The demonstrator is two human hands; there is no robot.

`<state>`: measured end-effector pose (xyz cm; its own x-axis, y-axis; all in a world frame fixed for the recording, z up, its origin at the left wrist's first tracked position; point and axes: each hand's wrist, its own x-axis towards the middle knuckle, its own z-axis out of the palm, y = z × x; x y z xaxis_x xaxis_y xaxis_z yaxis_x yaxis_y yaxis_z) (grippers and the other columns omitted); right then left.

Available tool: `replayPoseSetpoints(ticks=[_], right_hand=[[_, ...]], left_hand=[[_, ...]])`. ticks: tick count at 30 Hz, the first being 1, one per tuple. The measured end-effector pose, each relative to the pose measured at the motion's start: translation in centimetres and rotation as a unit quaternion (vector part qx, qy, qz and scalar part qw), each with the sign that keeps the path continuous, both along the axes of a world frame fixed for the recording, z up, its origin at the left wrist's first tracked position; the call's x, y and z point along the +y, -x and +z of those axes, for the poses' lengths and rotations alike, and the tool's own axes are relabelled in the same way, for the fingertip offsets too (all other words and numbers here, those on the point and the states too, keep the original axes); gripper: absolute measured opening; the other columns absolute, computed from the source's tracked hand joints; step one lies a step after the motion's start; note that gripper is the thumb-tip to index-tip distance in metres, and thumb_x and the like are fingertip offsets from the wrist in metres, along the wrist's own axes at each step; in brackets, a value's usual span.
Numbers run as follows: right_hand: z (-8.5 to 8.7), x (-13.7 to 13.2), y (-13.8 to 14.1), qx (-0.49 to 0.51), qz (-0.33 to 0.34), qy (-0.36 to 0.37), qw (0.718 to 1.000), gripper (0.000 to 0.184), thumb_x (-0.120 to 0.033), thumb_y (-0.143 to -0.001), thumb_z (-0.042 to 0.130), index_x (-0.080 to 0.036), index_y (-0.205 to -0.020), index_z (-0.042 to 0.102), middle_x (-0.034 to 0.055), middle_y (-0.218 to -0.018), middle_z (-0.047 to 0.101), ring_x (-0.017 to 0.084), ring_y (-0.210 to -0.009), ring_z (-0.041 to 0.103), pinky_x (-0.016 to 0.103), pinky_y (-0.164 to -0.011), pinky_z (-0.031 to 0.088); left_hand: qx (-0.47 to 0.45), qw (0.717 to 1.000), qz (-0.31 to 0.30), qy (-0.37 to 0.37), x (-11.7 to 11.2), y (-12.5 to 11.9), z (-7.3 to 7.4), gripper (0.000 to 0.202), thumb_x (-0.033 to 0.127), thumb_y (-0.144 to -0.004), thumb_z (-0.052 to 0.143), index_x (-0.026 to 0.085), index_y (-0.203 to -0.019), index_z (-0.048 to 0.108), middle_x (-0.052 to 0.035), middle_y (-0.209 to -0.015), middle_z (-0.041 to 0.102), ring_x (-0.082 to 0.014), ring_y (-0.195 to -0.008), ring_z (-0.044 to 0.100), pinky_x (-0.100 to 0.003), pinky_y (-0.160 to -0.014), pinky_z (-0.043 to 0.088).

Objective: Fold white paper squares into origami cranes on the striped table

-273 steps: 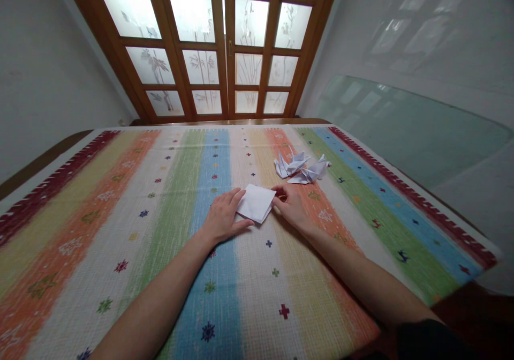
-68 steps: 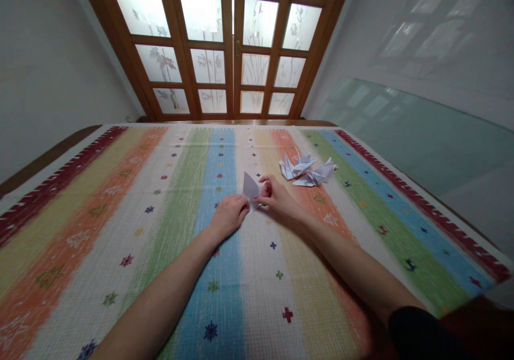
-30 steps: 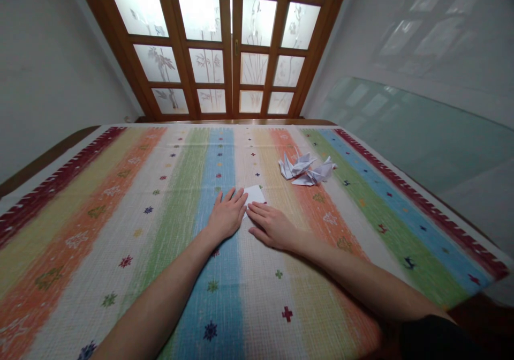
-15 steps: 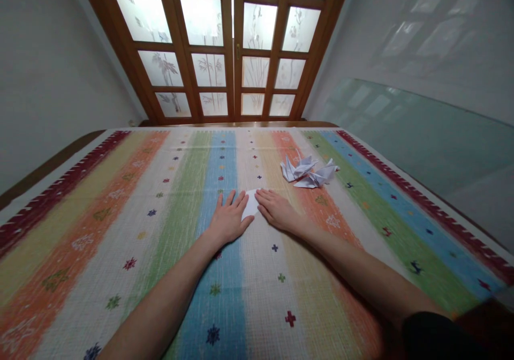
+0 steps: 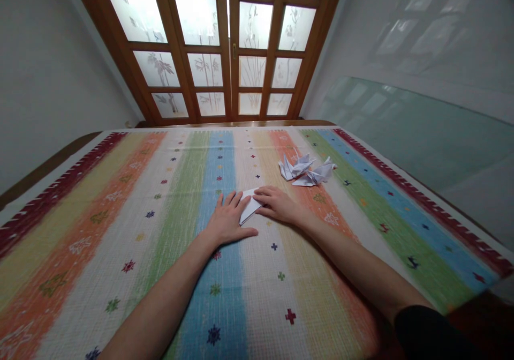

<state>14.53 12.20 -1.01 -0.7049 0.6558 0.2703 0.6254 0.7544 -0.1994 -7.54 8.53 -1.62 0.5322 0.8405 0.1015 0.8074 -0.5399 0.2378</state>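
A small, folded white paper sheet point(image 5: 249, 207) is seen on the multicoloured striped tablecloth point(image 5: 261, 274), between separated hands. Its flap, upright earlier, is now laid flat; creasing is judged under way. Its left side is covered by the spread left hand point(image 5: 228, 222); its right is touched by the bent right hand point(image 5: 278, 203), pinch undetermined.

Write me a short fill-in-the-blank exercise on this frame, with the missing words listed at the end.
1. The left hand and the right hand both touch the folded paper, which is ____ in colour.
2. Of the two hands, the ____ one is nearer the folded birds.
3. The sleeve at the picture's lower right is ____ in colour.

Missing words: white; right; black.
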Motion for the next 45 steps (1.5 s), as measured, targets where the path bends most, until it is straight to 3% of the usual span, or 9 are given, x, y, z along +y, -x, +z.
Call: replayPoseSetpoints(ticks=[4,10,14,18,23,29,33,38,45], right_hand=[[-0.1,-0.2,-0.1,0.018,0.015,-0.037,0.999,0.026,-0.033,-0.095,0.051,-0.018,-0.103,0.07,0.0104,-0.1,0.07,0.022,-0.093,0.061,0.037,-0.085,0.047],[-0.6,0.0,-0.5,0.024,0.018,-0.07,0.997,0.02,-0.015,-0.092,0.052,-0.017,-0.098,0.07,0.0101,-0.093,0.072,0.02,-0.085,0.064,0.032,-0.076,0.05],[-1.0,0.0,-1.2,0.067,0.014,-0.064,0.996,0.021,-0.01,-0.089,0.053,-0.018,-0.096,0.071,0.0091,-0.091,0.073,0.019,-0.082,0.068,0.03,-0.074,0.052],[-1.4,-0.7,-2.1,0.123,0.037,-0.027,0.991,0.021,-0.012,-0.089,0.053,-0.02,-0.095,0.072,0.0078,-0.094,0.075,0.016,-0.084,0.07,0.028,-0.075,0.055],[-1.8,-1.9,-2.6,0.149,0.036,0.005,0.988,0.022,-0.013,-0.089,0.053,-0.021,-0.093,0.073,0.0077,-0.097,0.076,0.018,-0.092,0.071,0.031,-0.082,0.056],[-0.6,-3.3,-2.0,0.133,0.035,0.031,0.99,0.021,-0.015,-0.083,0.058,-0.021,-0.096,0.073,0.0081,-0.103,0.074,0.022,-0.102,0.068,0.04,-0.092,0.051],[0.1,-3.9,-1.7,0.13,0.021,0.046,0.99,0.015,-0.025,-0.08,0.066,-0.021,-0.092,0.072,0.0085,-0.104,0.073,0.024,-0.102,0.065,0.043,-0.091,0.048],[-0.2,-4.0,-0.9,0.139,-0.063,0.035,0.988,0.016,-0.025,-0.086,0.063,-0.018,-0.072,0.069,0.0082,-0.088,0.072,0.021,-0.088,0.063,0.036,-0.083,0.047],[0.0,-3.7,0.4,0.13,-0.181,0.065,0.973,0.024,-0.025,-0.086,0.064,-0.016,-0.064,0.062,0.0043,-0.074,0.062,0.017,-0.074,0.055,0.03,-0.07,0.04]], left_hand=[[-0.02,1.0,0.002,0.015,0.1,0.0,0.1,0.099,0.073,-0.064,0.063,0.021,-0.144,0.036,-0.0167,-0.149,0.039,-0.0369,-0.14,0.028,-0.06,-0.114,0.013],[-0.072,0.997,-0.001,0.022,0.1,0.2,0.4,0.091,0.065,-0.07,0.064,0.018,-0.143,0.037,-0.0159,-0.144,0.046,-0.0363,-0.136,0.034,-0.06,-0.113,0.016],[-0.154,0.988,-0.024,-0.018,0.3,0.8,0.5,0.06,0.05,-0.082,0.056,0.019,-0.134,0.05,-0.0112,-0.131,0.059,-0.033,-0.129,0.044,-0.059,-0.111,0.021],[-0.229,0.968,-0.093,-0.038,0.4,1.1,0.3,0.027,0.027,-0.086,0.051,0.022,-0.107,0.068,-0.006,-0.11,0.07,-0.024,-0.114,0.058,-0.047,-0.103,0.037],[-0.206,0.968,-0.144,-0.016,0.4,0.8,0.1,0.018,0.031,-0.083,0.063,0.024,-0.095,0.073,-0.0052,-0.102,0.073,-0.0219,-0.101,0.064,-0.041,-0.092,0.045],[-0.141,0.982,-0.12,-0.023,0.3,0.8,0.4,0.023,0.032,-0.092,0.052,0.024,-0.091,0.074,-0.0047,-0.096,0.072,-0.0189,-0.093,0.063,-0.036,-0.087,0.046],[-0.116,0.99,-0.076,-0.022,0.2,0.6,0.5,0.023,0.033,-0.092,0.053,0.022,-0.086,0.073,-0.0053,-0.091,0.069,-0.0189,-0.089,0.06,-0.034,-0.084,0.046],[-0.095,0.995,-0.014,-0.023,0.4,0.2,0.5,0.026,0.034,-0.092,0.052,0.019,-0.082,0.07,-0.0053,-0.084,0.066,-0.0195,-0.085,0.057,-0.035,-0.081,0.044],[-0.064,0.996,0.062,-0.019,0.3,-0.7,0.8,0.026,0.033,-0.091,0.053,0.017,-0.076,0.068,-0.0063,-0.083,0.066,-0.0217,-0.085,0.057,-0.036,-0.077,0.042]])
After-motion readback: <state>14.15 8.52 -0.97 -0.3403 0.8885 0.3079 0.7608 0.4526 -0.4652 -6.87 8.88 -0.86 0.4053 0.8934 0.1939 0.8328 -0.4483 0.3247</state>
